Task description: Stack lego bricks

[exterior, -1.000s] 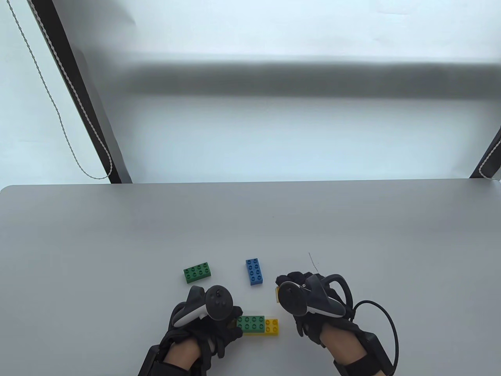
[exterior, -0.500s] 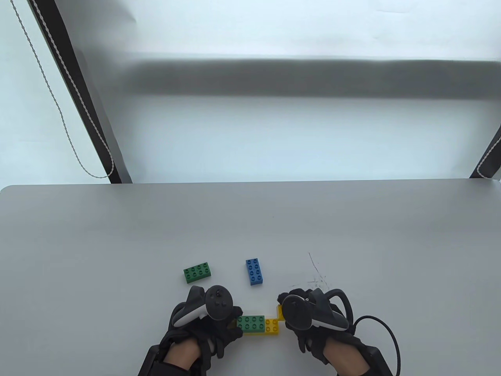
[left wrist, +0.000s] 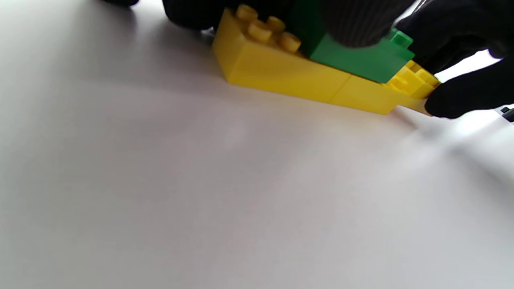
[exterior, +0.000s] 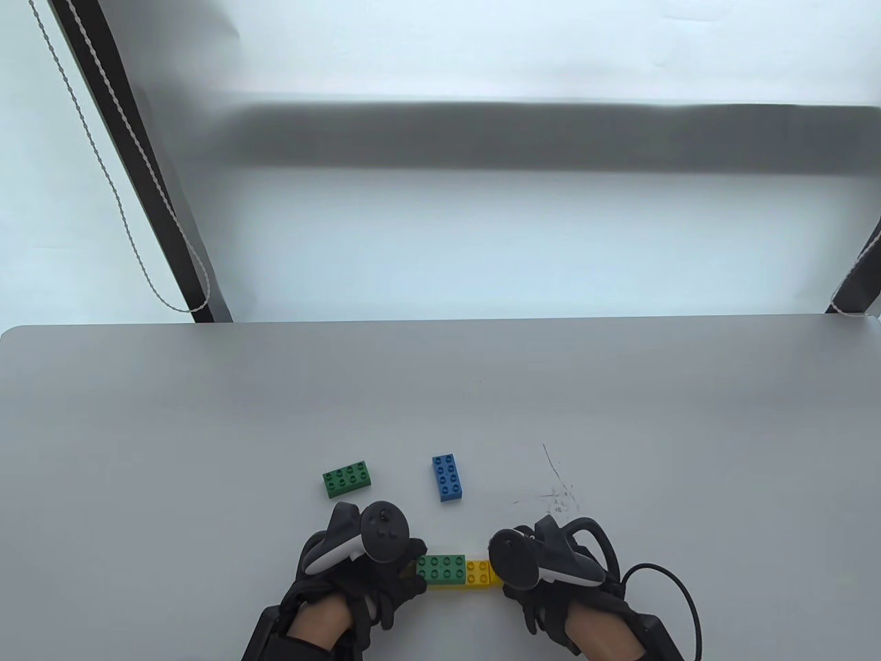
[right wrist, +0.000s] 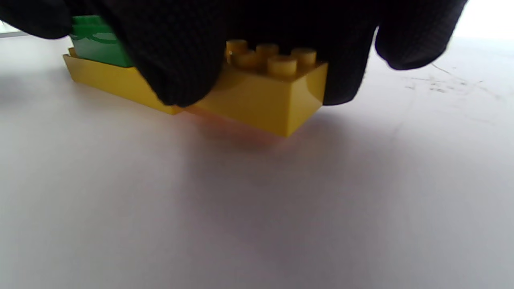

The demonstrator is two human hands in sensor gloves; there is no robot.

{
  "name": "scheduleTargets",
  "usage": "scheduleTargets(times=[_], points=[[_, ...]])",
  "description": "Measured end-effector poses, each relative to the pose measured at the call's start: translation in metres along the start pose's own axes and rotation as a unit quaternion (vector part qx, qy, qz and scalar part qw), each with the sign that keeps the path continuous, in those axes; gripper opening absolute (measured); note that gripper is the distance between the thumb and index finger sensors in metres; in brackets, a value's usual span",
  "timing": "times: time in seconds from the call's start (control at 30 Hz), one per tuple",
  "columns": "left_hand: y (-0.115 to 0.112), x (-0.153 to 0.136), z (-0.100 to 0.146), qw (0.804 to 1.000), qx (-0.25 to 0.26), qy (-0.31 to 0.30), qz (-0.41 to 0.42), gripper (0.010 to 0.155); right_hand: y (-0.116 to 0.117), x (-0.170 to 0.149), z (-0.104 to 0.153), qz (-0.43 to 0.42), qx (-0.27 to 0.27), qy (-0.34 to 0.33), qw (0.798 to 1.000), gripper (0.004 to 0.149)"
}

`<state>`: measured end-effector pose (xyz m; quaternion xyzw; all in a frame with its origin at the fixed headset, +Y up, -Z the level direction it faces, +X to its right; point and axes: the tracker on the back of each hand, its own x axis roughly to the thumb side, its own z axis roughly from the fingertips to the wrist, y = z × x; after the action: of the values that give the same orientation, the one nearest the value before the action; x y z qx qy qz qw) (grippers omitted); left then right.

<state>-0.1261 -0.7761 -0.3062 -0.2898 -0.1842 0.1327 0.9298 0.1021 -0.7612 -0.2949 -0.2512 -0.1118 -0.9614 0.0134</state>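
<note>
The bricks are hard plastic, light and stiff, w/ smooth glossy walls that probably slip a little under glove fabric, so I judge the best hold is a pinch on two opposite side walls, low, not on the studs. The small yellow brick [right wrist: 261,94] is squarish w/ four round studs on top; the right hand [exterior: 544,561] grips it, fingers [right wrist: 176,60] wrapped over its near and far sides, and it sits at the right end of the long yellow brick [left wrist: 281,74], touching it or nearly; in the right wrist view its bottom seems a bit off the desk [exterior: 206,413], but I cannot tell for sure. The left hand [exterior: 358,558] holds the left end of the assembly, fingers on the stacked green brick [exterior: 440,569], which is pressed on the yellow base approx. at the middle. A loose green brick [exterior: 347,478] and a blue brick [exterior: 447,476] lie apart farther on the desk, both oblong w/ eight studs. The desk is matte grey, flat, w/ faint scratch marks [exterior: 554,485] near the right hand. Studs need straight, firm pressing to click; a tilted push may jam.
</note>
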Motion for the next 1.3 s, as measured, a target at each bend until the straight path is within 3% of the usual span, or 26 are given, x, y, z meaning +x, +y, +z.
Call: scheduleTargets(times=[1.13, 1.3], points=[[0.001, -0.002, -0.001, 1.0, 0.004, -0.002, 0.003, 0.068, 0.005, 0.005, -0.001, 0.022, -0.002, -0.003, 1.0, 0.066], [0.011, -0.008, 0.001, 0.999, 0.016, -0.011, 0.027, 0.07, 0.001, 0.001, 0.0, -0.006, -0.003, 0.0, 1.0, 0.07]])
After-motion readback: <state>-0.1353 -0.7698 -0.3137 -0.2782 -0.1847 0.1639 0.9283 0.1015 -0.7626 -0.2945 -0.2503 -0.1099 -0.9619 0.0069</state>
